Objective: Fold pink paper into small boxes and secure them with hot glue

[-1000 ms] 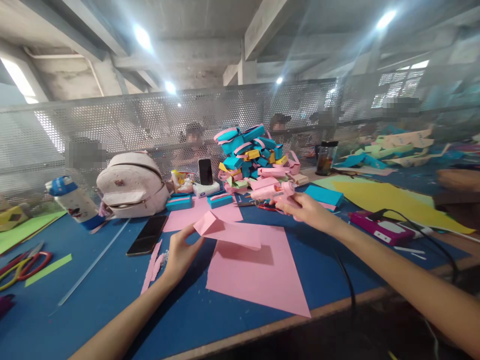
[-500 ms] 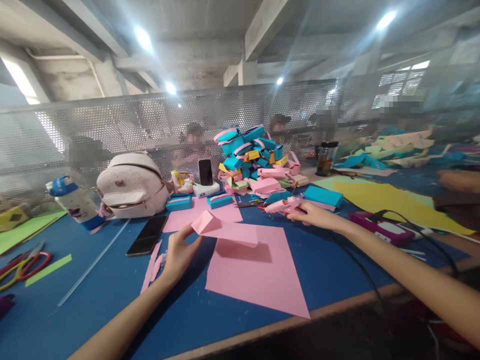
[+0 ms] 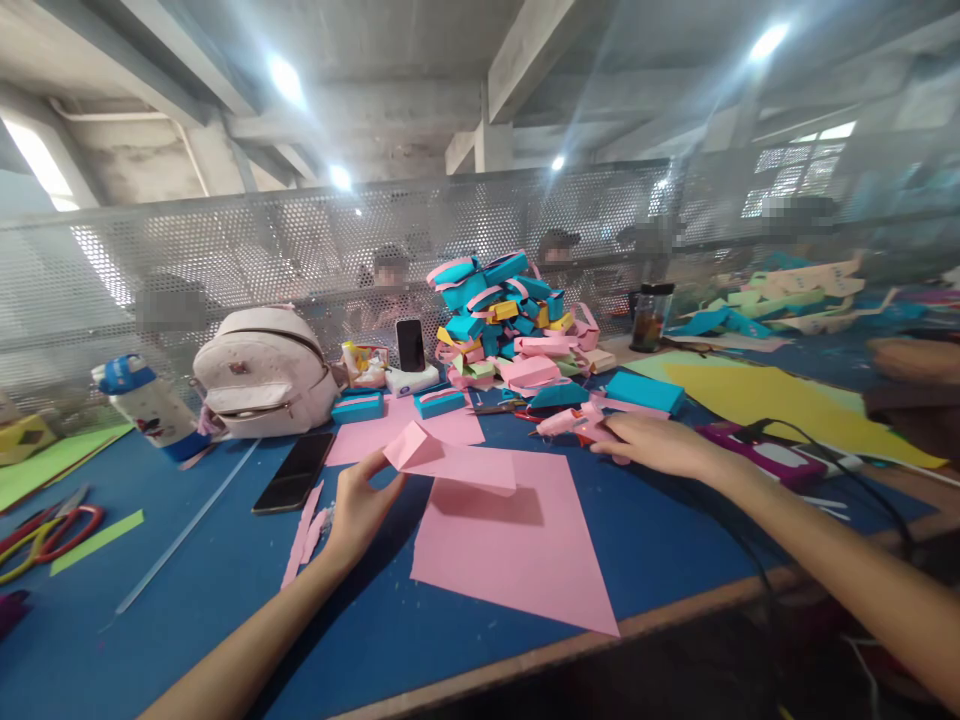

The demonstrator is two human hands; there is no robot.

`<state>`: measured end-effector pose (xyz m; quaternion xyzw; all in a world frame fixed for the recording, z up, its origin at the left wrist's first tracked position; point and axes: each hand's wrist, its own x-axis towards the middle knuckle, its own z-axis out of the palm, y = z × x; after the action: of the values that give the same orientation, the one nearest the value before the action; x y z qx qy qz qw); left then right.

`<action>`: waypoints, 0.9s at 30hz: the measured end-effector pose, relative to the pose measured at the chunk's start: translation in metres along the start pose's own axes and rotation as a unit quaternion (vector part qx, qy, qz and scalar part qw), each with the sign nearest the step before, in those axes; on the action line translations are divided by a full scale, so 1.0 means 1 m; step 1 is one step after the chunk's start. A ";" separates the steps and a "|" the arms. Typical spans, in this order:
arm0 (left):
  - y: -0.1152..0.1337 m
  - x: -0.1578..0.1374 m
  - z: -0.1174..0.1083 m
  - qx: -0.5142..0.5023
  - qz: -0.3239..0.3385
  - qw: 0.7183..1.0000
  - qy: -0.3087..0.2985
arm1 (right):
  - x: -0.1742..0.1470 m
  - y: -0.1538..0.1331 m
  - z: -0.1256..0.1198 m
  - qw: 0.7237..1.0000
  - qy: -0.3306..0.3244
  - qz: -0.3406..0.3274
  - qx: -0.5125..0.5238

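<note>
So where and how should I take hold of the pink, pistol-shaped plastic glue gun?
Probably by its handle, from the right: the glue gun has its nozzle pointing left, away from that side, and the right hand is at the handle end.

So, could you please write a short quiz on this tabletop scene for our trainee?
1. What does the left hand hold?
2. True or false: in the picture, the upright phone is to the right of the backpack.
3. Which thing is the right hand touching: A) scissors, B) glue gun, C) water bottle?

Key: 1. A piece of folded pink paper. 2. True. 3. B.
</note>
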<state>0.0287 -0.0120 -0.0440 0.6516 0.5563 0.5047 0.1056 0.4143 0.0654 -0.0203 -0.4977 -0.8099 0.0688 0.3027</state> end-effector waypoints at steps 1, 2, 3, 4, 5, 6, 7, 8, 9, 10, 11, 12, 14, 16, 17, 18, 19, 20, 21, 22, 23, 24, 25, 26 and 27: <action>0.000 0.000 0.000 0.000 -0.001 1.000 0.002 | -0.001 -0.005 -0.010 0.997 0.000 -0.005 -0.078; 0.000 0.000 0.000 0.001 -0.002 1.000 0.002 | -0.004 -0.014 -0.020 0.990 0.010 0.001 -0.143; 0.000 0.000 0.001 0.002 -0.002 1.000 0.002 | -0.007 -0.026 -0.028 0.984 0.040 -0.014 -0.174; 0.000 0.000 0.001 0.002 -0.002 1.000 0.001 | -0.012 -0.042 -0.034 0.983 0.063 -0.038 -0.168; 0.000 0.000 0.001 0.003 -0.003 1.000 -0.001 | -0.016 -0.059 -0.036 0.988 0.061 -0.057 -0.131; 0.000 0.000 0.001 0.004 -0.002 1.000 -0.003 | -0.020 -0.077 -0.034 0.992 0.054 -0.083 -0.081; 0.000 0.000 0.001 0.005 -0.003 1.000 -0.005 | -0.024 -0.095 -0.029 0.991 0.025 -0.128 -0.035; 0.001 0.000 0.000 0.007 -0.003 1.000 -0.006 | -0.025 -0.110 -0.021 0.986 0.008 -0.167 -0.010; 0.001 0.000 0.000 0.011 -0.003 1.000 -0.007 | -0.025 -0.123 -0.010 0.979 -0.007 -0.205 -0.003; 0.002 0.001 0.000 0.013 -0.004 1.000 -0.006 | -0.022 -0.132 0.002 0.972 -0.014 -0.236 -0.005; 0.002 0.001 -0.001 0.013 -0.006 1.000 -0.004 | -0.018 -0.137 0.014 0.966 -0.018 -0.259 -0.011; 0.001 0.001 -0.001 0.010 -0.008 1.000 -0.003 | -0.012 -0.140 0.026 0.963 -0.015 -0.270 -0.023; 0.000 0.001 -0.001 -0.001 -0.011 1.000 -0.005 | 0.002 -0.139 0.045 0.958 -0.009 -0.282 -0.039; -0.003 0.001 0.000 -0.009 -0.014 1.000 -0.006 | 0.017 -0.136 0.055 0.961 0.006 -0.277 -0.026; -0.004 0.001 0.000 -0.009 -0.013 1.000 -0.008 | 0.022 -0.134 0.058 0.962 0.013 -0.271 -0.012; -0.005 0.001 0.001 -0.007 -0.012 1.000 -0.012 | 0.027 -0.133 0.059 0.964 0.021 -0.265 0.006; -0.005 0.001 0.001 -0.006 -0.011 1.000 -0.019 | 0.031 -0.132 0.060 0.965 0.027 -0.260 0.025; -0.005 0.002 0.001 -0.005 -0.009 1.000 -0.027 | 0.033 -0.131 0.060 0.965 0.034 -0.257 0.047; -0.004 0.003 0.001 -0.006 -0.007 0.999 -0.038 | 0.035 -0.130 0.061 0.964 0.040 -0.255 0.068; -0.002 0.004 0.000 -0.007 -0.006 0.999 -0.049 | 0.036 -0.128 0.061 0.963 0.044 -0.252 0.088; 0.000 0.004 -0.001 -0.011 -0.005 0.998 -0.060 | 0.036 -0.127 0.062 0.962 0.047 -0.249 0.106; 0.002 0.005 -0.003 -0.018 -0.007 0.997 -0.074 | 0.035 -0.125 0.063 0.961 0.048 -0.244 0.120; 0.005 0.005 -0.005 -0.031 -0.009 0.995 -0.094 | 0.035 -0.123 0.064 0.961 0.047 -0.240 0.132; 0.007 0.005 -0.007 -0.050 -0.011 0.991 -0.120 | 0.035 -0.120 0.065 0.961 0.043 -0.235 0.140; 0.010 0.004 -0.008 -0.073 -0.013 0.985 -0.153 | 0.035 -0.118 0.066 0.961 0.039 -0.232 0.147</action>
<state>0.0279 -0.0159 -0.0313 0.7045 0.5036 0.4367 0.2436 0.2764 0.0492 -0.0099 -0.2482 -0.8717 0.0957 0.4116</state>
